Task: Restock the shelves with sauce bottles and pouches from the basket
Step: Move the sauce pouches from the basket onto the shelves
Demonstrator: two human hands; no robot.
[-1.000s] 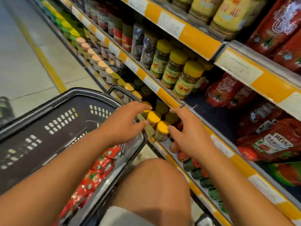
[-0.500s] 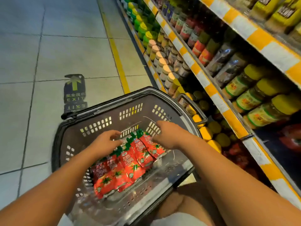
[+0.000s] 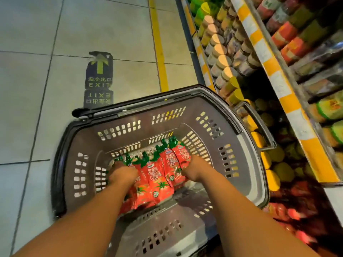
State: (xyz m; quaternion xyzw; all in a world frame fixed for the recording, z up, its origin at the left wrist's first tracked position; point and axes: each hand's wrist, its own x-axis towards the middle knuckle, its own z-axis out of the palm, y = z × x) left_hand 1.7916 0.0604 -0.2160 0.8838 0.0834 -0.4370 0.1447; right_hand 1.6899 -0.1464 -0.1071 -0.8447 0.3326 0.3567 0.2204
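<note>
Down on the basket (image 3: 130,127) floor, soft, light, slippery red sauce pouches (image 3: 159,175) lie fanned between left hand (image 3: 123,176) and right hand (image 3: 194,168), each apparently gripping an end, best grasped mid-body.

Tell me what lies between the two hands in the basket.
In the head view, a row of red tomato sauce pouches fills the stretch between the left hand and the right hand, lying on the basket floor.

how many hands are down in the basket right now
2. The left hand grips the left end of the row of red tomato sauce pouches; the right hand grips its right end, inside the basket. Fingertips are hidden.
</note>
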